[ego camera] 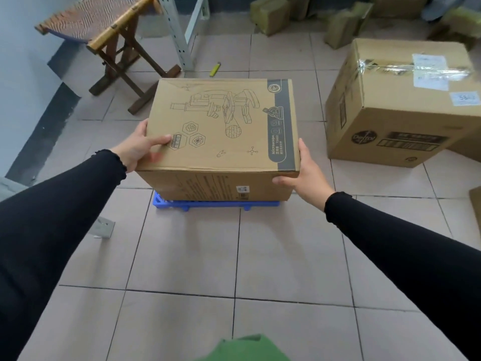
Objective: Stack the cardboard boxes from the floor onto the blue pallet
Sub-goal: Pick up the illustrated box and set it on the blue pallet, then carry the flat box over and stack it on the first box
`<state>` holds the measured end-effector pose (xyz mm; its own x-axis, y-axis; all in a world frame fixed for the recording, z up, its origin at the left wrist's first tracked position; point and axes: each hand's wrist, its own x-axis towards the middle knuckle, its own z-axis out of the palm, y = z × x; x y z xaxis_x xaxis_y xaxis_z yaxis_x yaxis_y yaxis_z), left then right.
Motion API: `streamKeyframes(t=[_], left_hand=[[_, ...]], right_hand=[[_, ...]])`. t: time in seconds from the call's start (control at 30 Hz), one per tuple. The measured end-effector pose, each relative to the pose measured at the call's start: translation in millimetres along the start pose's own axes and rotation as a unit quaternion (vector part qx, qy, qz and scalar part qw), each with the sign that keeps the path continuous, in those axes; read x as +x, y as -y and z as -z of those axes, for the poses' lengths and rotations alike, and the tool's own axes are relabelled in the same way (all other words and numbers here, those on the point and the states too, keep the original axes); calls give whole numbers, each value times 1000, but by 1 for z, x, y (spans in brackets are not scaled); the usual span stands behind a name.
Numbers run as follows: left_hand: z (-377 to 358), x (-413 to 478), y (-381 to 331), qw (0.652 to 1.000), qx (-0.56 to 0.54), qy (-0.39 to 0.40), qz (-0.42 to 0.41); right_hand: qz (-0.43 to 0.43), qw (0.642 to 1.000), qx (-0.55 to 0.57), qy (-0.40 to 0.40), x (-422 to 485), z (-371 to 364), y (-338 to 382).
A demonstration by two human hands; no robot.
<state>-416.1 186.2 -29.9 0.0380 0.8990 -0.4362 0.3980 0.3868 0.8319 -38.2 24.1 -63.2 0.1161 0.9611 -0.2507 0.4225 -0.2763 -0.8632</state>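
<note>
Box (221,126) (hand-held) over blue pallet (216,204)

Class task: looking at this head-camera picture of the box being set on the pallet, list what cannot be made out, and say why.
Head view only:
- Blue pallet: mostly hidden under the microscope box; whether the box rests on it is unclear.
- Left hand and right hand: fingers hidden behind the box sides.
- Large taped box: labels blurred, cut off at the right edge.
</note>
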Motion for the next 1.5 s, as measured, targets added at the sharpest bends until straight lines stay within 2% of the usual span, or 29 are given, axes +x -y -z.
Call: streamKeyframes(t=[0.2,0.33,0.4,0.47,0.6,0.77,0.87,1.07,1.27,1.4,1.5], left_hand=[[5,9,4,1000,22,3,6],[1,3,-6,993,113,-14,-3],[-7,-5,-22,969,233,-72,-41],[-21,-15,-42,912,379,-110,-115],[-88,-49,-81,848,480,-43,-221],[-220,-103,-133,798,502,69,-326],[-310,-140,-159,782,487,121,-368],[-492,-211,-183,782,429,240,-384],[-643,-266,-176,812,354,315,-341],[-718,-285,-163,836,323,335,-290],[-753,-286,-150,872,275,334,-231]], right_hand=[[5,1000,-10,-3,4,-8,-4],[3,998,-60,16,3,-2,1],[5,993,-108,46,3,10,7],[18,981,-181,73,1,31,12],[54,944,-318,67,-18,92,13],[46,925,-378,-7,-73,188,-22],[19,917,-397,-39,-123,254,-57],[-106,918,-365,-118,-249,397,-147],[-257,894,-312,-196,-368,507,-249],[-343,875,-280,-194,-416,549,-316],[-389,870,-250,-169,-427,562,-360]])
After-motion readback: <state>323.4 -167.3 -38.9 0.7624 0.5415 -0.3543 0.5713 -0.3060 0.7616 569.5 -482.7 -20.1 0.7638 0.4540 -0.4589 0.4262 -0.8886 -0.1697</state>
